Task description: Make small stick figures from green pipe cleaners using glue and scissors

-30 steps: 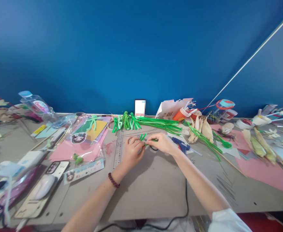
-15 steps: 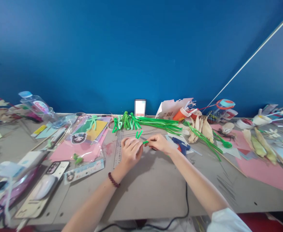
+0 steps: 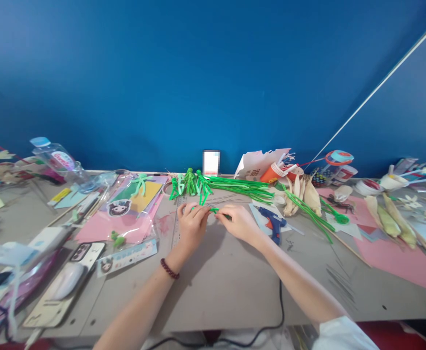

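My left hand [image 3: 192, 223] is closed on a small green pipe-cleaner piece [image 3: 214, 210], whose green ends stick up above the fingers. From the right, my right hand [image 3: 238, 221] pinches the same green piece, its fingertips close to the left ones. Just behind the hands stand several small green pipe-cleaner figures [image 3: 190, 182], with a bundle of long green pipe cleaners [image 3: 242, 186] lying to their right. A clear ruler [image 3: 176, 231] lies partly hidden beside my left hand.
A blue glue gun [image 3: 277, 221] lies right of my right hand, its cord running to the front edge. Pink paper [image 3: 85, 228], a phone [image 3: 48, 311] and a bottle [image 3: 58, 158] are at left. Corn husks [image 3: 311, 197] and cups [image 3: 271, 172] are at right.
Both hands have shifted slightly; my right hand has turned and moved left, its fingers more curled. The green piece has tilted and dropped a little between them.
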A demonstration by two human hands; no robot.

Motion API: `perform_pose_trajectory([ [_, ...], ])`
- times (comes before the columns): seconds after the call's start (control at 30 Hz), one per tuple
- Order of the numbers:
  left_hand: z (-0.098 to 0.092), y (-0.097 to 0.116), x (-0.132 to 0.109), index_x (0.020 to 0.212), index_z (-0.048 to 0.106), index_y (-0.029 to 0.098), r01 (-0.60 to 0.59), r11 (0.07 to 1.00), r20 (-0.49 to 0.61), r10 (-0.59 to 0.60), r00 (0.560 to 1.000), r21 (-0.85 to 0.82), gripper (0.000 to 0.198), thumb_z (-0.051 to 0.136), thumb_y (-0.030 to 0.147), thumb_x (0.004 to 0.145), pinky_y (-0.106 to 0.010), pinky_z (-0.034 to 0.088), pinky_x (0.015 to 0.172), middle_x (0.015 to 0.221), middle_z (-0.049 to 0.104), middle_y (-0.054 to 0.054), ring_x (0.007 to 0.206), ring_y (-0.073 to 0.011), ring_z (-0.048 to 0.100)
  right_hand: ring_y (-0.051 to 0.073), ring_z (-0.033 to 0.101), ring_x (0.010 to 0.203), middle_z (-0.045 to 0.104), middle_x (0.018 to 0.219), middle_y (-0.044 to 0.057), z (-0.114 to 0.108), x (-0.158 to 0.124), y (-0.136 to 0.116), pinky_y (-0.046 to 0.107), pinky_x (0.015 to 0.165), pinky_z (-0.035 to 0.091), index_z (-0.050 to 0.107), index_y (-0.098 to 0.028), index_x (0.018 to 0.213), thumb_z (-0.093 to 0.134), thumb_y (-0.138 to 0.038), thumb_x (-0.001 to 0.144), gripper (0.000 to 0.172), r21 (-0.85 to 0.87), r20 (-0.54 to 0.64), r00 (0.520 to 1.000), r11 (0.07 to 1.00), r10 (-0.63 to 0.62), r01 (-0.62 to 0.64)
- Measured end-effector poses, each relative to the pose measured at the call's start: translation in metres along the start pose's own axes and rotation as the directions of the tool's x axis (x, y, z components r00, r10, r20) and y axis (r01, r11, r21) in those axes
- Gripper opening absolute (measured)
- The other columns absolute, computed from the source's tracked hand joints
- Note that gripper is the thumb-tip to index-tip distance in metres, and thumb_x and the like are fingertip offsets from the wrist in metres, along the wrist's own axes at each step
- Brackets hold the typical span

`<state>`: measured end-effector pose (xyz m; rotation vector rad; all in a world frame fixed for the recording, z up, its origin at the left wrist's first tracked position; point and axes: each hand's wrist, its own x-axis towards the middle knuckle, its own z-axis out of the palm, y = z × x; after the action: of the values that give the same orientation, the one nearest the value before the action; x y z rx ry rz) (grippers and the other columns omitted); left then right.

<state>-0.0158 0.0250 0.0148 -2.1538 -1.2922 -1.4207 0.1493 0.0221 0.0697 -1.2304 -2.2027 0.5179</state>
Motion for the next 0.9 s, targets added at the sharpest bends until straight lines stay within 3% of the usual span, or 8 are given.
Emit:
perform_pose_trajectory([
  [0.2,0.0004,-0.0005,0.0013,0.098,0.065,0.023,0.063,0.996,-0.006,-0.063,0.998,-0.057,0.017,0.061,0.024,0.081,-0.039,0.032,0.082,0.076,0.072,-0.002,0.079,-0.0198,0.059,0.013,0.055,0.069,0.062,0.072,0.002,-0.0024,0.0010,0.0042,0.022,0.063,0.036,0.064,-0.018,0.073,0.051,-0.022,0.088,0.020,-0.050,0.005,1.000,0.999,0.003,-0.003],
  [0.4,-0.0037,0.0039,0.0039,0.091,0.066,0.026,0.072,0.992,0.058,-0.066,0.996,-0.105,0.013,0.058,0.020,0.083,-0.038,0.032,0.082,0.080,0.072,0.000,0.080,-0.0180,0.059,0.014,0.054,0.068,0.061,0.071,0.003,-0.0011,-0.0009,0.0023,0.023,0.063,0.035,0.064,-0.018,0.072,0.050,-0.021,0.088,0.021,-0.096,0.004,1.000,0.995,-0.010,0.010],
  [0.7,-0.0038,0.0051,0.0017,0.091,0.064,0.023,0.056,0.993,0.054,-0.051,0.997,-0.103,0.014,0.058,0.016,0.080,-0.038,0.032,0.084,0.080,0.071,0.000,0.081,-0.0178,0.059,0.013,0.056,0.073,0.063,0.075,0.002,0.0007,-0.0018,0.0029,0.023,0.067,0.036,0.065,-0.020,0.074,0.050,-0.021,0.088,0.020,-0.109,0.032,0.999,0.994,-0.005,0.009],
  [0.9,-0.0026,0.0037,0.0028,0.089,0.063,0.022,0.037,0.997,0.078,-0.031,0.996,-0.074,0.013,0.054,0.015,0.082,-0.038,0.033,0.083,0.079,0.071,-0.002,0.081,-0.0182,0.060,0.013,0.055,0.071,0.060,0.075,0.002,0.0004,-0.0041,0.0009,0.022,0.062,0.033,0.065,-0.020,0.081,0.049,-0.019,0.087,0.017,-0.198,0.080,0.996,0.979,-0.035,0.050],
])
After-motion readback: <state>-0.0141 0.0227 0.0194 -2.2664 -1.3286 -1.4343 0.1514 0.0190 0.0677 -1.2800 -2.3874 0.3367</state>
